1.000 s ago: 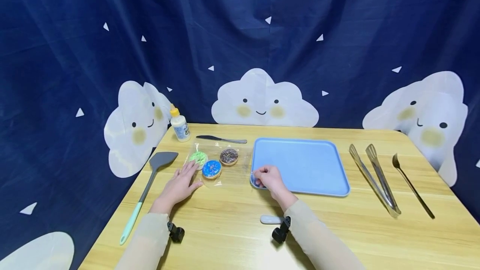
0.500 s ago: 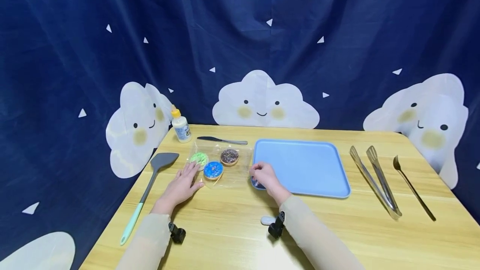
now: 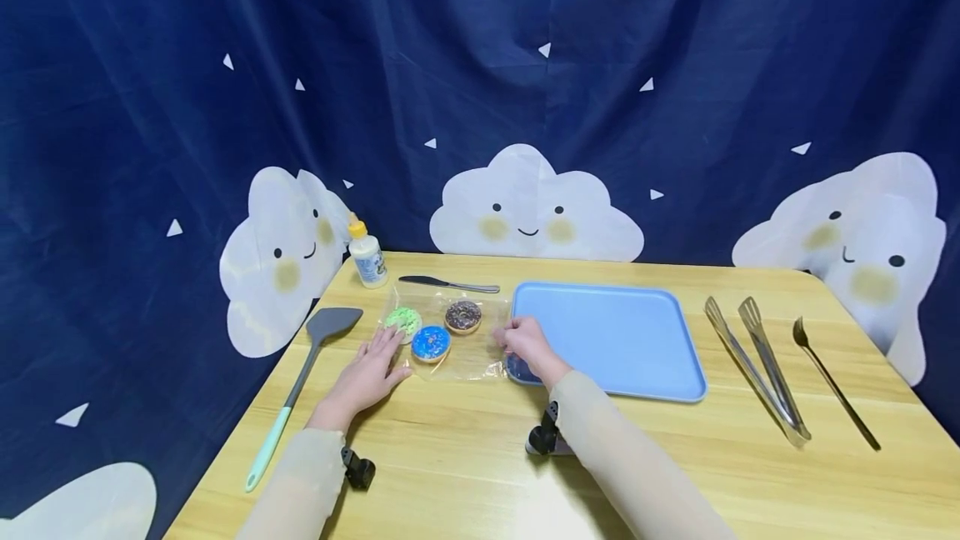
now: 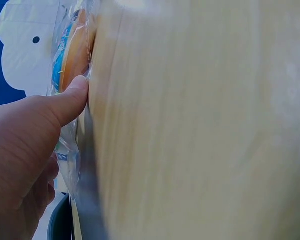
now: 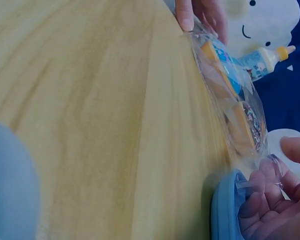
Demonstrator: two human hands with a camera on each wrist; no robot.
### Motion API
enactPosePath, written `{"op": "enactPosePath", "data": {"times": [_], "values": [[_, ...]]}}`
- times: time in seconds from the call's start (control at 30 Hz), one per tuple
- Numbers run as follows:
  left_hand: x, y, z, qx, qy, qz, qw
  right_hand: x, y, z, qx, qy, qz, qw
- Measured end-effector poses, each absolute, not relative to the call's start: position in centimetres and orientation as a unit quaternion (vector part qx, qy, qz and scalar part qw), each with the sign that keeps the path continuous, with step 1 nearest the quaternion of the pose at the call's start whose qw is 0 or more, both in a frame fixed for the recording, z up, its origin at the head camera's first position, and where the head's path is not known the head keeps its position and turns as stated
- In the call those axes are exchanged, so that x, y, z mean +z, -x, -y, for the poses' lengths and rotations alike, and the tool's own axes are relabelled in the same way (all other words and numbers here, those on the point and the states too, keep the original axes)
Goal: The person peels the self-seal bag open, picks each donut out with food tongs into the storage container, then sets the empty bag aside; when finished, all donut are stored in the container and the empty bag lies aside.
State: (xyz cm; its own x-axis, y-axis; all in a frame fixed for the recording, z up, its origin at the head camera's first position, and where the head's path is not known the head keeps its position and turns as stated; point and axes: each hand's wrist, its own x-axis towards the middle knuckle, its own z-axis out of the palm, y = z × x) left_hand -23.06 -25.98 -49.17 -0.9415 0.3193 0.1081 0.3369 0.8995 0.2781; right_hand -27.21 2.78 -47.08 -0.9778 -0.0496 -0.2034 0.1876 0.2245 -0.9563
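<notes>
A clear plastic bag (image 3: 480,357) lies flat on the table with three toy donuts in it: a green one (image 3: 402,320), a blue one (image 3: 431,343) and a dark brown one (image 3: 462,317). My left hand (image 3: 367,375) rests spread on the bag's left part, its fingers at the green donut and its thumb (image 4: 72,97) on the near edge. At the bag's right end, my right hand (image 3: 528,344) has curled fingers and pinches the loose clear film, beside the left rim of a blue tray (image 3: 607,336). Part of the film overlaps the tray's near left corner.
A turner (image 3: 300,377) lies at the left, a yellow-capped bottle (image 3: 369,261) stands behind it. A knife (image 3: 450,284) lies beyond the bag. Tongs (image 3: 757,369) and a fork (image 3: 832,382) lie right of the tray. A pale rounded object (image 5: 10,185) sits under my right wrist.
My right hand has shifted left and slightly away from me along the bag's right end, with the film moving with it. The left hand stays on the bag. The head view has shifted slightly.
</notes>
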Motion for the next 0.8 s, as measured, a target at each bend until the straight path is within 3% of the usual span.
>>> {"op": "enactPosePath", "data": {"times": [0.8], "values": [[-49.3,23.2,26.1,-0.111,0.183,0.976,0.045,-47.4,26.7,-6.0,-0.661,-0.067,-0.738,0.117]]}}
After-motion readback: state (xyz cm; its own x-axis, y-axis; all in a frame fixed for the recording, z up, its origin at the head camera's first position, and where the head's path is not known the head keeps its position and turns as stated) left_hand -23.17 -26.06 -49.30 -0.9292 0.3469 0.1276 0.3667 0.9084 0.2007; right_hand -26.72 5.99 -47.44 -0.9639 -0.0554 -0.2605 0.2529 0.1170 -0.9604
